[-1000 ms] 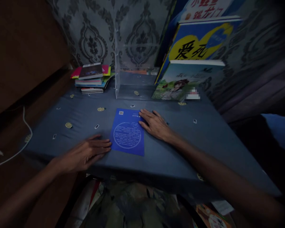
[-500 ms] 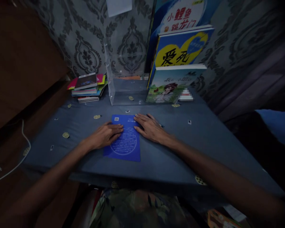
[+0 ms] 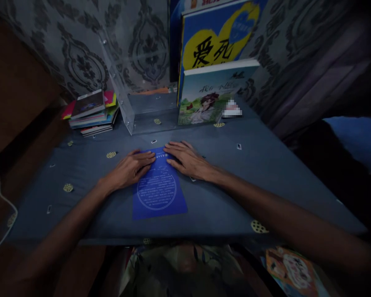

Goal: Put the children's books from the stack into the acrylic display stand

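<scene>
A thin blue booklet with a white circle of text lies flat on the blue-grey cloth of the table. My left hand rests flat on its upper left corner, fingers together and pointing right. My right hand lies flat on its upper right corner, fingers pointing left. The fingertips of both hands nearly meet over the booklet's top edge. Neither hand grips anything.
A clear acrylic stand is at the back, with picture books leaning against the patterned wall. A stack of thin colourful books lies at the back left. A white cable hangs at the left edge. More books lie below the table.
My left hand came from the cloth beside the booklet onto its upper left corner. Both hands now sit close together at the top edge. The view tilted down and shifted.
</scene>
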The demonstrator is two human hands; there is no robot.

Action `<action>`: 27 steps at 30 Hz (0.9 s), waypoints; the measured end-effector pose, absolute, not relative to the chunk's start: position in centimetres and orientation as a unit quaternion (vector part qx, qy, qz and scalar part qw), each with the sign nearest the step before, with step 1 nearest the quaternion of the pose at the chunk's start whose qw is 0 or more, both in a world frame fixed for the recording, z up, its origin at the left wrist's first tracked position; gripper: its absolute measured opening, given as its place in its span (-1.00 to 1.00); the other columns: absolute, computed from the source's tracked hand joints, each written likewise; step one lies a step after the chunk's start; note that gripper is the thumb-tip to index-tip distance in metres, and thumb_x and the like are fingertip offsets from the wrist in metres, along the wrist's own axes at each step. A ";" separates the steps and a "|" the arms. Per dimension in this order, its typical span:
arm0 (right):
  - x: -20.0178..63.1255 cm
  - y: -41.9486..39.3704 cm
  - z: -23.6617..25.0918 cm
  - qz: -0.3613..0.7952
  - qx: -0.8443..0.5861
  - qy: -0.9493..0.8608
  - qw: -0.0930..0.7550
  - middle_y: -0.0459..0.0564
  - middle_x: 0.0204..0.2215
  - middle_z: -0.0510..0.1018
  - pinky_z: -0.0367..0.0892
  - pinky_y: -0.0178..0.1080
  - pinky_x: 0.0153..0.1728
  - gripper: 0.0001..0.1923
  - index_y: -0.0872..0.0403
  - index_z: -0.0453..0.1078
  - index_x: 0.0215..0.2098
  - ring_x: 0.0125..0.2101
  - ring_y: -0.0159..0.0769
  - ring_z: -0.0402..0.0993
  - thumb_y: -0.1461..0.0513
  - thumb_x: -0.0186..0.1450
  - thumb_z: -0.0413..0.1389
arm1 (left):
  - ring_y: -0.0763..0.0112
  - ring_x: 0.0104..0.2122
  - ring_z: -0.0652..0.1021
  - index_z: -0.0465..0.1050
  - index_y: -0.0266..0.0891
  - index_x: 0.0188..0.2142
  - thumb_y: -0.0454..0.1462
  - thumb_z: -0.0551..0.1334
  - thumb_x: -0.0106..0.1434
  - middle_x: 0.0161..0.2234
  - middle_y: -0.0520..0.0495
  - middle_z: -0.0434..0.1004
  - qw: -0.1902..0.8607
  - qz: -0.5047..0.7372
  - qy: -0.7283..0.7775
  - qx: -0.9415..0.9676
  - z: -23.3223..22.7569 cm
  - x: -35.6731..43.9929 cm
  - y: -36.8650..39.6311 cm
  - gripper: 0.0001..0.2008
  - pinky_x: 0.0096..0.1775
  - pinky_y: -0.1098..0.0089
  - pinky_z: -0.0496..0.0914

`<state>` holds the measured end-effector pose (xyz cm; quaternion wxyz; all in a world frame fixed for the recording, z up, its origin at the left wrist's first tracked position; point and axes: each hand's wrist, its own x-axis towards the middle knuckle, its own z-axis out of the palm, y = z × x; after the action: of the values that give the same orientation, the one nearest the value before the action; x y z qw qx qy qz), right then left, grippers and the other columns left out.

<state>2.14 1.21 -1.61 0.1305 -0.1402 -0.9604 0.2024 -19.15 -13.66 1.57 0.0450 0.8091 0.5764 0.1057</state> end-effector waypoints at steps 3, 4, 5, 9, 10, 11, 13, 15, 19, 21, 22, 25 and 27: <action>2.2 1.3 -1.7 0.214 -0.139 -0.958 0.134 0.16 0.28 0.37 -0.03 0.19 0.33 -0.48 0.11 0.25 0.31 0.35 -0.04 0.13 0.10 0.46 -0.09 | 0.21 0.20 0.46 0.43 -0.18 0.17 -0.22 0.04 0.47 0.18 -0.17 0.47 0.073 0.108 0.551 0.824 2.3 -18.4 -16.3 -0.64 0.26 -0.03 0.24; 2.2 1.3 -1.8 0.218 -0.137 -0.957 0.135 0.15 0.28 0.37 -0.04 0.18 0.33 -0.48 0.09 0.24 0.31 0.35 -0.05 0.12 0.10 0.46 -0.10 | 0.22 0.20 0.47 0.43 -0.16 0.17 -0.22 0.05 0.47 0.17 -0.15 0.48 0.083 0.108 0.544 0.828 2.7 -18.0 -17.3 -0.65 0.27 -0.02 0.24; 2.2 1.4 -1.8 0.223 -0.135 -0.956 0.137 0.14 0.28 0.37 -0.04 0.18 0.34 -0.48 0.08 0.24 0.32 0.35 -0.06 0.12 0.10 0.46 -0.10 | 0.23 0.19 0.47 0.43 -0.14 0.17 -0.23 0.06 0.47 0.16 -0.13 0.49 0.093 0.106 0.536 0.832 3.0 -17.6 -18.3 -0.65 0.28 -0.01 0.23; 2.1 1.9 -2.1 0.239 -0.125 -0.951 0.151 0.12 0.26 0.39 -0.02 0.18 0.32 -0.48 0.05 0.23 0.32 0.33 -0.07 0.15 0.07 0.48 -0.15 | 0.26 0.19 0.48 0.45 -0.11 0.16 -0.27 0.08 0.46 0.12 -0.08 0.54 0.127 0.095 0.506 0.848 3.9 -15.8 -21.3 -0.66 0.28 0.03 0.23; 2.0 2.1 -2.2 0.245 -0.124 -0.949 0.153 0.12 0.25 0.40 -0.01 0.18 0.32 -0.48 0.06 0.23 0.32 0.33 -0.07 0.16 0.07 0.49 -0.17 | 0.26 0.18 0.48 0.45 -0.10 0.16 -0.28 0.08 0.46 0.11 -0.07 0.55 0.130 0.097 0.503 0.849 3.8 -15.4 -21.4 -0.66 0.29 0.03 0.23; 2.0 2.3 -2.2 0.252 -0.125 -0.947 0.154 0.13 0.25 0.40 0.01 0.17 0.31 -0.47 0.08 0.24 0.32 0.32 -0.06 0.17 0.06 0.49 -0.18 | 0.26 0.18 0.48 0.45 -0.10 0.16 -0.27 0.08 0.46 0.11 -0.06 0.55 0.130 0.100 0.504 0.848 3.7 -15.1 -21.3 -0.66 0.29 0.03 0.22; 1.9 2.6 -2.2 0.270 -0.131 -0.941 0.156 0.14 0.25 0.40 0.05 0.15 0.30 -0.46 0.09 0.25 0.31 0.31 -0.05 0.19 0.04 0.49 -0.21 | 0.26 0.17 0.49 0.43 -0.09 0.17 -0.25 0.08 0.46 0.14 -0.08 0.53 0.122 0.109 0.510 0.845 3.2 -14.7 -20.3 -0.66 0.31 0.01 0.18; 2.0 2.9 -2.1 0.296 -0.133 -0.932 0.159 0.12 0.26 0.39 0.09 0.14 0.29 -0.44 0.07 0.24 0.31 0.29 -0.05 0.22 0.02 0.50 -0.24 | 0.25 0.19 0.48 0.41 -0.12 0.19 -0.23 0.07 0.47 0.17 -0.12 0.49 0.109 0.111 0.517 0.842 2.5 -14.6 -18.4 -0.65 0.31 -0.01 0.16; 2.1 3.5 -1.9 0.349 -0.135 -0.913 0.161 0.08 0.26 0.40 0.14 0.09 0.27 -0.43 0.03 0.18 0.34 0.26 -0.12 0.27 -0.01 0.50 -0.25 | 0.17 0.22 0.43 0.40 -0.25 0.19 -0.22 0.04 0.47 0.21 -0.23 0.44 0.064 0.102 0.550 0.827 1.3 -14.9 -13.5 -0.62 0.28 -0.08 0.18; 2.1 3.7 -1.8 0.364 -0.140 -0.908 0.154 0.09 0.26 0.38 0.15 0.06 0.27 -0.42 0.04 0.15 0.36 0.27 -0.13 0.27 -0.01 0.50 -0.25 | 0.13 0.24 0.42 0.38 -0.30 0.20 -0.23 0.05 0.46 0.22 -0.29 0.41 0.039 0.096 0.569 0.816 1.0 -14.9 -11.6 -0.60 0.26 -0.10 0.19; 2.1 3.7 -1.8 0.366 -0.142 -0.907 0.152 0.10 0.27 0.37 0.15 0.06 0.27 -0.42 0.05 0.14 0.36 0.27 -0.13 0.26 -0.01 0.50 -0.25 | 0.12 0.24 0.41 0.37 -0.31 0.20 -0.24 0.04 0.45 0.23 -0.30 0.40 0.031 0.092 0.573 0.814 0.9 -14.9 -11.1 -0.60 0.26 -0.11 0.19; 2.2 3.6 -1.7 0.359 -0.138 -0.911 0.150 0.12 0.30 0.34 0.12 0.09 0.28 -0.40 0.05 0.14 0.36 0.29 -0.10 0.23 -0.03 0.50 -0.26 | 0.14 0.25 0.40 0.37 -0.25 0.21 -0.24 0.03 0.46 0.23 -0.23 0.41 0.038 0.087 0.552 0.828 1.1 -14.5 -10.8 -0.60 0.28 -0.11 0.17; 2.4 3.5 -1.6 0.352 -0.133 -0.915 0.147 0.11 0.30 0.33 0.12 0.10 0.27 -0.40 0.04 0.15 0.36 0.29 -0.08 0.22 -0.05 0.50 -0.26 | 0.18 0.26 0.39 0.37 -0.21 0.21 -0.24 0.01 0.47 0.23 -0.18 0.41 0.063 0.088 0.519 0.848 1.4 -14.0 -11.6 -0.60 0.30 -0.07 0.15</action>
<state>2.37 3.52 -1.58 0.1474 -0.1326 -0.9148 0.3518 -13.96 -11.62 1.42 0.0633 0.8479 0.5190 0.0876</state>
